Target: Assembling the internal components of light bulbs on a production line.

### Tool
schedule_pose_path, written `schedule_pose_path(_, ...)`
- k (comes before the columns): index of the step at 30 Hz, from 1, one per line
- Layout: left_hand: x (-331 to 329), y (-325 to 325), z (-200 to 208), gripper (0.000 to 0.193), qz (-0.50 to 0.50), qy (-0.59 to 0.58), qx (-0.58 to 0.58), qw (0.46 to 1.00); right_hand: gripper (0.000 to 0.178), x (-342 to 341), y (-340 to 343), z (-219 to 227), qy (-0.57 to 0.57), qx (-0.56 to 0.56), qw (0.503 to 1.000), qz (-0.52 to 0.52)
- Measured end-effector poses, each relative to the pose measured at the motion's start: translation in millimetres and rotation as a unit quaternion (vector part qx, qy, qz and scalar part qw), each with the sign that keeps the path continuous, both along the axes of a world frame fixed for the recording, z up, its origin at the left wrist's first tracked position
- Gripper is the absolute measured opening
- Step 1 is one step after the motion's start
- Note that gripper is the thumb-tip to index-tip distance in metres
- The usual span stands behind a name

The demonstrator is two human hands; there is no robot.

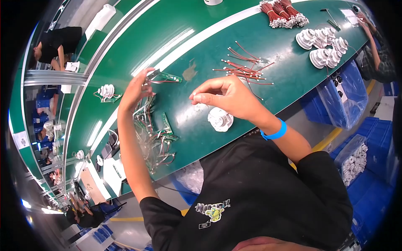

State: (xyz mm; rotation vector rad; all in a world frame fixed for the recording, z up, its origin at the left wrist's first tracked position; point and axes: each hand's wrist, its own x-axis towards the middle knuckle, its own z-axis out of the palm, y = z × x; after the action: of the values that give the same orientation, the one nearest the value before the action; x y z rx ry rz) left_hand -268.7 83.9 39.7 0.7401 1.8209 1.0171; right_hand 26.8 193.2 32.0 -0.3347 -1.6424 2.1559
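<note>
My left hand (140,88) is raised over the green bench and closed around one end of a slim green circuit board (171,77). A dark part and reddish wires show beside its fingers. In the middle, my right hand (229,95) makes a pinch of thumb and fingertips; whatever sits in it is too small to make out. Just below that hand, a round white plastic part (220,119) lies near the bench's front edge. More circuit boards with tangled wires (166,125) are heaped by my left forearm. Short red-brown wires with white connectors (245,70) lie loose beyond my right hand.
Bundles of red wires (282,14) lie at the far edge. Several white round parts (322,46) are grouped at the right, near a person's arm (372,37). Blue bins (320,108) stand below the bench's right side. Another white part with a board (106,93) sits at the left.
</note>
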Motion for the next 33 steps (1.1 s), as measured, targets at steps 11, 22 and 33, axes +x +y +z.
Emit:
schedule_pose_path(11, 35, -21, -17, 0.046, -0.123, -0.034, 0.026, 0.991, 0.018, 16, -9, -6, 0.026, -0.123, 0.992, -0.016)
schedule_pose_path(22, 80, -30, -68, 0.027, 0.048, 0.063, 0.177, 0.981, 0.018, 17, -16, -18, 0.021, -0.238, 0.971, 0.018)
schedule_pose_path(33, 110, -26, -70, 0.037, 0.222, -0.049, 0.215, 0.95, 0.018, 24, -18, -13, 0.04, -0.248, 0.968, 0.015)
